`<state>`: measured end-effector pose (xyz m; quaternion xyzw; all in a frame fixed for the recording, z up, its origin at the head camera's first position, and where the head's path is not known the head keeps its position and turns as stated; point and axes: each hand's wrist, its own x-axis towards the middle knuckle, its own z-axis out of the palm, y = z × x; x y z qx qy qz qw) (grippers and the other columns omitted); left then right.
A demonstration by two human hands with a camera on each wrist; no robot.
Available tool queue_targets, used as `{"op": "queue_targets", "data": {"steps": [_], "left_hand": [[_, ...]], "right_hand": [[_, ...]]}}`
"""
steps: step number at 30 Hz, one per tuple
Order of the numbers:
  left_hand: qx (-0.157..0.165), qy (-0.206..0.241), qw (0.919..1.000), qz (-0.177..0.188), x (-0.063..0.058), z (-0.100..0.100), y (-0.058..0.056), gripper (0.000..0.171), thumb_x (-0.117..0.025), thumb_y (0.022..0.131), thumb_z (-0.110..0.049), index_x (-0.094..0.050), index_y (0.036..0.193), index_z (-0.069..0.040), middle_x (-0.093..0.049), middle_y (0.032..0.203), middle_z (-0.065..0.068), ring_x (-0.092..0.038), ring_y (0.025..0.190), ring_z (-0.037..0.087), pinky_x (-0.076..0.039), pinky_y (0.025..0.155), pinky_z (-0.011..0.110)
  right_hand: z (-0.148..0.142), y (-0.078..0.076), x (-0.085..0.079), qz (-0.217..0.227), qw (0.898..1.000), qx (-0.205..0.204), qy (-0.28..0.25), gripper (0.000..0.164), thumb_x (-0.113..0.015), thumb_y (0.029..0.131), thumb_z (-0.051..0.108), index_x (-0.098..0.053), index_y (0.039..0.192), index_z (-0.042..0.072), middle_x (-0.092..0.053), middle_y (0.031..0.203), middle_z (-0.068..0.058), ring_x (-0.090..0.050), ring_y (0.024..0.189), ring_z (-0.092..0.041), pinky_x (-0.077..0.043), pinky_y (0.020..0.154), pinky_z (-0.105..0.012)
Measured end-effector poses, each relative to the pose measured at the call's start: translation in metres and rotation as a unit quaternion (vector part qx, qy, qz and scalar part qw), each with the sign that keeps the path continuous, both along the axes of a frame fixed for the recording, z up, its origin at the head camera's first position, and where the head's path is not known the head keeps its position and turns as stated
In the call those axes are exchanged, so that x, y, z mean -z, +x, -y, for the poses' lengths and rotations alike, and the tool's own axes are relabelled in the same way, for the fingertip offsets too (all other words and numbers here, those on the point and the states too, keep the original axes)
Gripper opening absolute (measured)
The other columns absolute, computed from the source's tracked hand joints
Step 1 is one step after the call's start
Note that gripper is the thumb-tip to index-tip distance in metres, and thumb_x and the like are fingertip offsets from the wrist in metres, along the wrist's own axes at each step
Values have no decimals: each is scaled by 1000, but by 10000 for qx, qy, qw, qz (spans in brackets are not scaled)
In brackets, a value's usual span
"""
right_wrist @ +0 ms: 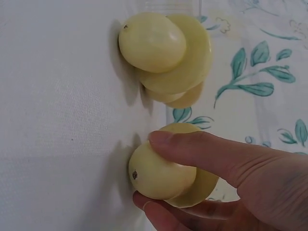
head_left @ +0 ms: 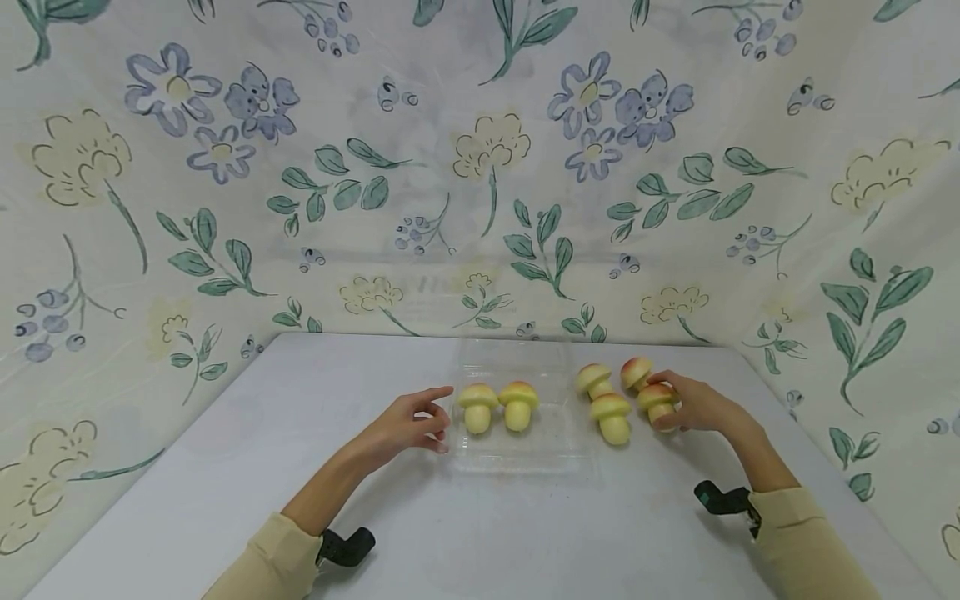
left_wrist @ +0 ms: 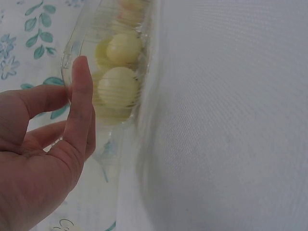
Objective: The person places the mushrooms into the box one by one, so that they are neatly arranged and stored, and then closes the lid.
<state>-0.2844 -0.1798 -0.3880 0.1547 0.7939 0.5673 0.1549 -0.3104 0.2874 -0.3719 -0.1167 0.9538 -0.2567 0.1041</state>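
Observation:
My right hand [head_left: 701, 406] grips a pale yellow toy mushroom [head_left: 656, 398] with a reddish cap, at the right of the table. In the right wrist view, thumb and fingers lie on either side of its rounded stem [right_wrist: 156, 171]. Three similar mushrooms lie just left of that hand, one of them [head_left: 611, 419] nearest the front. A clear plastic container [head_left: 517, 462] stands mid-table with two mushrooms [head_left: 478, 408] side by side inside. At the container's left side is my left hand [head_left: 405, 425], its index finger extended to the edge; the exact contact is hard to tell.
The white table [head_left: 525, 533] ends at a flower-printed cloth [head_left: 450, 208] hanging behind and at the sides. A dark wrist camera [head_left: 348, 547] sits at the left wrist and another [head_left: 722, 498] at the right.

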Motion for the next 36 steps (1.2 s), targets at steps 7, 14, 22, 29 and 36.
{"op": "queue_targets", "data": {"steps": [7,14,22,29,36], "left_hand": [[-7,14,10000,-24,-1,0,1,65,-58,95,-4,-28,153,0,-53,103,14,-58,84,17,-62,76,30],[-11,41,10000,-10,-1,0,0,66,-59,95,-4,-28,153,-1,-53,103,14,-58,84,17,-62,77,30],[-51,35,10000,39,-1,0,1,65,-58,95,-3,-29,153,-1,-53,104,15,-58,84,17,-62,77,31],[-56,30,10000,18,-2,0,1,64,-58,95,-4,-29,153,-1,-53,104,13,-59,84,17,-62,77,30],[-42,20,10000,24,-2,0,1,64,-58,95,-4,-29,152,-1,-53,104,13,-59,84,17,-62,77,30]], "right_hand": [[-1,-2,0,-42,10000,-11,-4,78,-79,82,22,-36,143,0,-46,138,-31,-63,80,-20,-56,68,-34],[-4,-1,-6,-122,9998,-131,-92,76,-78,82,24,-37,142,1,-49,135,-31,-64,80,-19,-57,69,-34],[-2,2,-16,-331,9990,-189,-246,72,-76,84,23,-38,142,3,-51,133,-29,-64,83,-21,-57,68,-34],[5,7,-28,-439,9986,-176,-249,73,-76,84,25,-37,143,6,-53,131,-26,-65,90,-25,-54,68,-31],[15,14,-36,-728,9966,-307,-248,72,-77,83,24,-40,142,5,-55,128,-23,-65,95,-28,-58,72,-35]]}}
